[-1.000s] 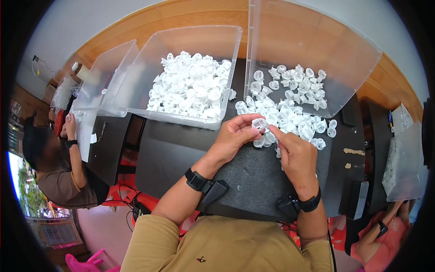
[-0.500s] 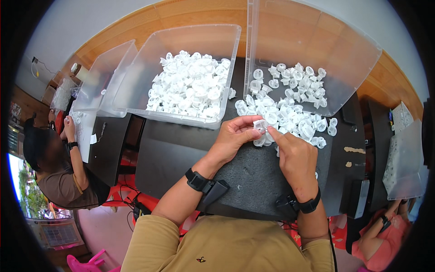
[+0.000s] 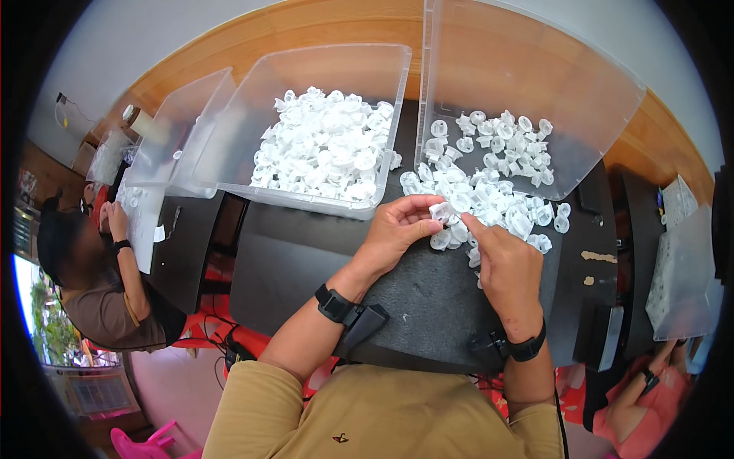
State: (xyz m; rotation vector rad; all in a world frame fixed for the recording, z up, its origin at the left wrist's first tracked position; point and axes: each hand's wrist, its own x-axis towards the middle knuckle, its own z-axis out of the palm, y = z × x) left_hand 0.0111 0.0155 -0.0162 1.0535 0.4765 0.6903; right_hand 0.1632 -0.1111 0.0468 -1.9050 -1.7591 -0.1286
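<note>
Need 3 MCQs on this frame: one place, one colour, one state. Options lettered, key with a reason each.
1. Where does the heaped bin of white parts sit?
A. to the left of the tilted bin
B. on the floor
C. on the person's lap

2. What colour is the mat under the hands?
A. yellow
B. dark grey
C. white

3. What is the left hand doing?
A. resting flat and empty
B. gripping a bin rim
C. pinching a small white part

Key: 1 A, the heaped bin lies left of the tilted one on the table. 2 B, the mat shows dark grey between the arms. 3 C, its fingertips close on the part, with the right hand meeting it.
</note>
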